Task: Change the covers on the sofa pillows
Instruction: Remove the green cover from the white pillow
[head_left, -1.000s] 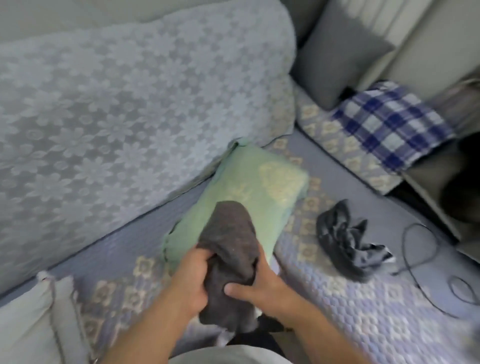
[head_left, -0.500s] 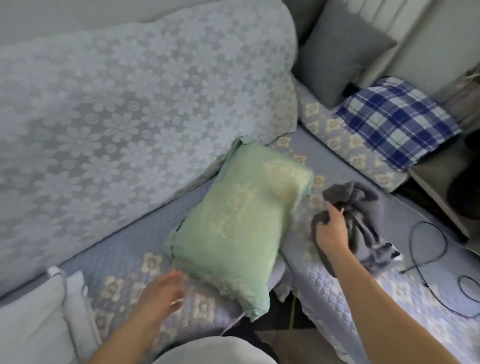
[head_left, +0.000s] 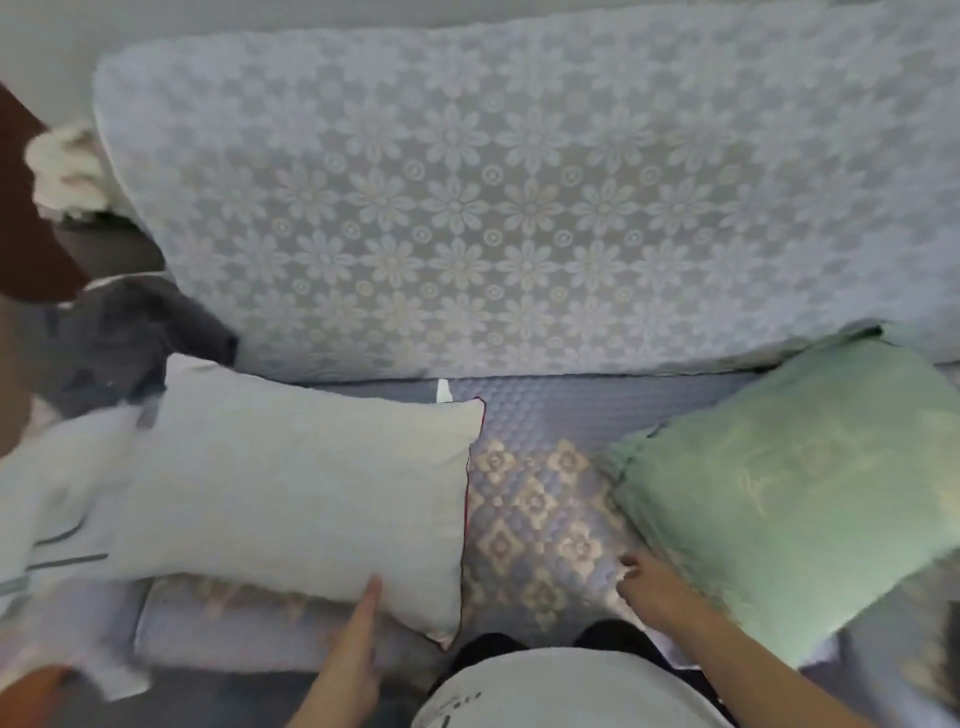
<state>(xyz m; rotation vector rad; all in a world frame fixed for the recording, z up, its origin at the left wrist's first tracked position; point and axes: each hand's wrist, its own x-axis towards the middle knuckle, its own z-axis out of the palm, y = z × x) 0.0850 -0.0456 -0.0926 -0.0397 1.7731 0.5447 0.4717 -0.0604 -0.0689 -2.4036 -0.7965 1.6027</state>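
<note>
White pillow (head_left: 291, 499); pale green pillow (head_left: 800, 499); grey floral-lace backrest (head_left: 519, 208).

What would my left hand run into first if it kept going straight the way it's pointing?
The white pillow. Your left hand points up the picture, and its fingertip already looks to be at the pillow's near edge, though the view alone cannot confirm actual contact.

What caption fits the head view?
Left hand touches white pillow; right hand beside green pillow.
</note>
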